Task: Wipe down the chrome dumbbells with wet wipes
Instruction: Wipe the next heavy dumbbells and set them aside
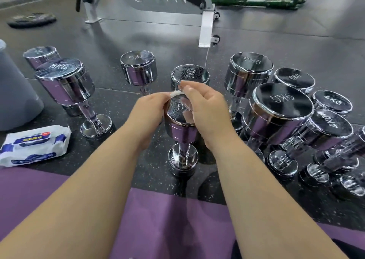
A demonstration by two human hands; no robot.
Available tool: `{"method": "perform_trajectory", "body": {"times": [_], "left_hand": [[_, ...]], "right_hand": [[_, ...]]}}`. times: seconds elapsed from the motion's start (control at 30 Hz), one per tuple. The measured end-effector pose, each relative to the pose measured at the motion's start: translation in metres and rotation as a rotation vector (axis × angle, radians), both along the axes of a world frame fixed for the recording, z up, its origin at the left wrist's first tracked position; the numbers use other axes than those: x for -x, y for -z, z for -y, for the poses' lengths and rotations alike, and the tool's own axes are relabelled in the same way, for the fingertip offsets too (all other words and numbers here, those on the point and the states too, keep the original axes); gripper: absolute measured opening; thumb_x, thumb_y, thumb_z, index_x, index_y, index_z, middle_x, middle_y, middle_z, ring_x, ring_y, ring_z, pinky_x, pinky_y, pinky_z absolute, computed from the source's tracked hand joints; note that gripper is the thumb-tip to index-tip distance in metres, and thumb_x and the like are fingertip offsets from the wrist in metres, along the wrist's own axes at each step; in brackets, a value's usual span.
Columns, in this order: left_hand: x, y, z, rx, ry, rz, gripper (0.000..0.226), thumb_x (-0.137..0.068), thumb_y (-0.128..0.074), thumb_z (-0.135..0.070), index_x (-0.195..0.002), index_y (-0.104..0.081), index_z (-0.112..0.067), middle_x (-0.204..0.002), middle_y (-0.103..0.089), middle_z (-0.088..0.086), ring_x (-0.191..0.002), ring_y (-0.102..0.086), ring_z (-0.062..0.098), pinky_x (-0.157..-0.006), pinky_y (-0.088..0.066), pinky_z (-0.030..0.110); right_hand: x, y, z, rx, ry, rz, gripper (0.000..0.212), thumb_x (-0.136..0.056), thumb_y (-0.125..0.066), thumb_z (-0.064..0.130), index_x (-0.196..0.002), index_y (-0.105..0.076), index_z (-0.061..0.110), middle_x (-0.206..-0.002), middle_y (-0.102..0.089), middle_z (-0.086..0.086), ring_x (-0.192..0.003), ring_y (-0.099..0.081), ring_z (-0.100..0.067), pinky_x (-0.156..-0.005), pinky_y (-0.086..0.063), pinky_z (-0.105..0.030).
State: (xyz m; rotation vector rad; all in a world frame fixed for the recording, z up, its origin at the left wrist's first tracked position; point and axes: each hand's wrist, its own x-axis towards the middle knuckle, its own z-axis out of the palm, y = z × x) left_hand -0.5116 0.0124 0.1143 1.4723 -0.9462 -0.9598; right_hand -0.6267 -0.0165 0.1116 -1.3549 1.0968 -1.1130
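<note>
Left hand (152, 112) curled round left side of upright centre dumbbell (180, 126) top head, gripping it; right hand (205, 110) over right side. More dumbbells (65, 81) left, far, right. Wipes pack (33, 146) near left. Right hand pinches small wet wipe (175, 93) at head's far rim.

Dark rubber floor (276, 33) with pale speckles. A white bench frame (206, 27) and a green metal frame (256, 0) stand at the rear; a black weight plate (31, 19) lies far left.

1 head-worn wide-angle view, facing forward and down, close above dumbbells (181, 120)
</note>
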Motion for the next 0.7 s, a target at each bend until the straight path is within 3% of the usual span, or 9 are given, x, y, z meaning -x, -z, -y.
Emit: {"method": "perform_trajectory", "body": {"times": [0.07,0.17,0.23,0.3,0.47,0.57,0.7], "left_hand": [[0.000,0.004,0.005,-0.030,0.004,-0.085,0.031,-0.091,-0.053,-0.029,-0.075,-0.079,-0.029,-0.089,-0.075,-0.002,-0.083,-0.062,0.018,-0.076,-0.041,0.036],[0.002,0.006,0.008,-0.065,0.080,-0.175,0.038,-0.083,-0.051,-0.046,-0.096,-0.075,-0.020,-0.110,-0.073,0.006,-0.098,-0.063,0.018,-0.093,-0.041,0.039],[0.003,0.009,0.012,-0.084,0.127,-0.197,0.045,-0.093,-0.047,-0.051,-0.107,-0.071,-0.016,-0.117,-0.071,0.007,-0.108,-0.063,0.010,-0.103,-0.042,0.034],[0.001,0.010,0.014,-0.115,0.172,-0.213,0.054,-0.099,-0.039,-0.055,-0.114,-0.069,-0.013,-0.116,-0.071,0.007,-0.111,-0.065,0.014,-0.103,-0.045,0.036],[-0.006,0.015,0.011,-0.097,0.040,-0.326,0.058,-0.097,-0.036,-0.058,-0.093,-0.078,-0.019,-0.114,-0.071,0.013,-0.113,-0.061,0.038,-0.101,-0.041,0.049],[0.001,0.018,0.006,-0.089,-0.019,-0.319,0.041,-0.099,-0.044,-0.046,-0.096,-0.074,-0.018,-0.113,-0.072,0.010,-0.097,-0.061,0.028,-0.082,-0.043,0.040],[0.012,0.018,-0.003,-0.134,-0.052,-0.340,0.032,-0.098,-0.050,-0.044,-0.095,-0.069,-0.019,-0.093,-0.075,0.002,-0.085,-0.065,0.020,-0.079,-0.049,0.034]], "right_hand": [[0.001,-0.001,0.003,-0.016,-0.017,-0.011,0.019,-0.084,-0.057,0.041,-0.083,-0.076,0.039,-0.098,-0.074,0.013,-0.101,-0.066,-0.009,-0.097,-0.052,-0.044],[0.006,-0.002,0.009,-0.072,0.027,0.078,0.026,-0.091,-0.059,0.032,-0.073,-0.077,0.024,-0.083,-0.073,0.002,-0.078,-0.064,-0.010,-0.077,-0.050,-0.033],[0.010,0.001,0.012,-0.153,0.139,0.170,0.021,-0.091,-0.060,0.022,-0.078,-0.075,0.015,-0.075,-0.067,-0.005,-0.065,-0.056,-0.009,-0.063,-0.045,-0.028],[0.012,0.004,0.012,-0.281,0.160,0.236,0.019,-0.088,-0.060,0.019,-0.091,-0.072,0.005,-0.080,-0.067,-0.012,-0.066,-0.054,-0.014,-0.055,-0.043,-0.024],[0.016,0.003,0.005,-0.477,0.046,0.406,0.018,-0.095,-0.057,0.020,-0.079,-0.062,0.017,-0.054,-0.062,0.007,-0.040,-0.055,-0.006,-0.034,-0.036,-0.013],[0.021,0.008,0.002,-0.428,0.104,0.470,0.004,-0.094,-0.059,0.015,-0.093,-0.062,0.012,-0.054,-0.061,0.007,-0.042,-0.055,-0.005,-0.036,-0.039,-0.017],[0.020,0.012,-0.015,-0.301,0.203,0.390,0.013,-0.087,-0.062,0.009,-0.088,-0.074,0.003,-0.074,-0.072,-0.008,-0.065,-0.065,-0.016,-0.062,-0.056,-0.032]]}}
